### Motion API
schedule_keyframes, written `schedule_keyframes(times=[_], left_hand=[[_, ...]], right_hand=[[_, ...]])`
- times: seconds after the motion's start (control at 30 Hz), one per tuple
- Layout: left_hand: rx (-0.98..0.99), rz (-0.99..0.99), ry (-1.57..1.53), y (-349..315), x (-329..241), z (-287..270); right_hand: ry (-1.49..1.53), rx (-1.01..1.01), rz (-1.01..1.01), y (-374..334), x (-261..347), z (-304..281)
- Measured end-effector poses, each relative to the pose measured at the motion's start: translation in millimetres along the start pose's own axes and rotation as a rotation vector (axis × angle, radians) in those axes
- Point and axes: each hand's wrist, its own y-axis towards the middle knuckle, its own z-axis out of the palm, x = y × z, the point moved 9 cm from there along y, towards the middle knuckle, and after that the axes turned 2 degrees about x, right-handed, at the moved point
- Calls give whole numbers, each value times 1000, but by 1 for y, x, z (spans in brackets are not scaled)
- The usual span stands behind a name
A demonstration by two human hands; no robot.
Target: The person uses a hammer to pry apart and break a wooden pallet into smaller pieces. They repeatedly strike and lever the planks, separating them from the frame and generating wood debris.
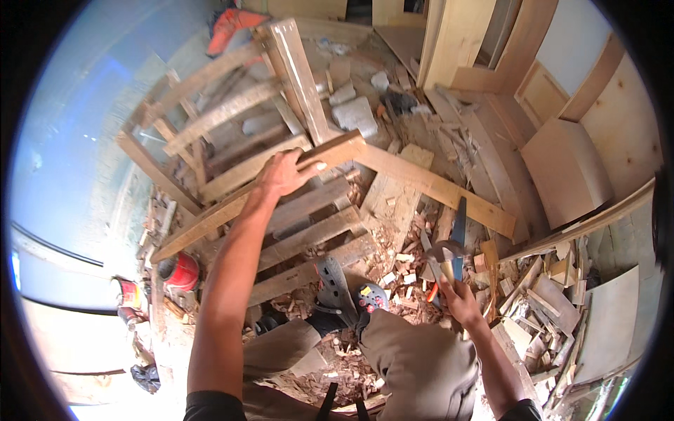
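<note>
My left hand [284, 173] is closed over the top edge of a long wooden board [210, 221], close to its far end. There the board meets a second, lighter board [435, 184], which slants off to the right. Just beyond that corner rises a thick wooden post [296, 77]. Lower right, my right hand [460, 302] is wrapped around the light handle of a hammer [445, 254], its head up and apart from the boards. Behind the hammer, a handsaw [459, 223] shows its dark blade beside the lighter board. How the boards are joined is hidden.
A slatted pallet [309, 238] lies beneath the board, with more slatted framing [217, 133] at far left. Wood chips and offcuts [547, 302] cover the floor around my feet. Red cans [181, 272] stand at left. Panels [565, 168] lean along the right side.
</note>
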Motion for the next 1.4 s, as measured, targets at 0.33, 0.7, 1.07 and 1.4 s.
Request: schedule_keyframes(times=[0.33,0.7,1.07,1.4], left_hand=[[-843,322,-171,-200,-47,-364],[-1357,515,-413,-449,-115,-517],[-876,944,-894,-495,-188,-509],[-819,1006,-1107,-499,-251,-494]], right_hand=[[13,-46,-360,-107,119,-40],[-46,40,-766,-255,229,-11],[-4,204,-633,-390,215,-1],[-22,55,-639,-440,207,-34]])
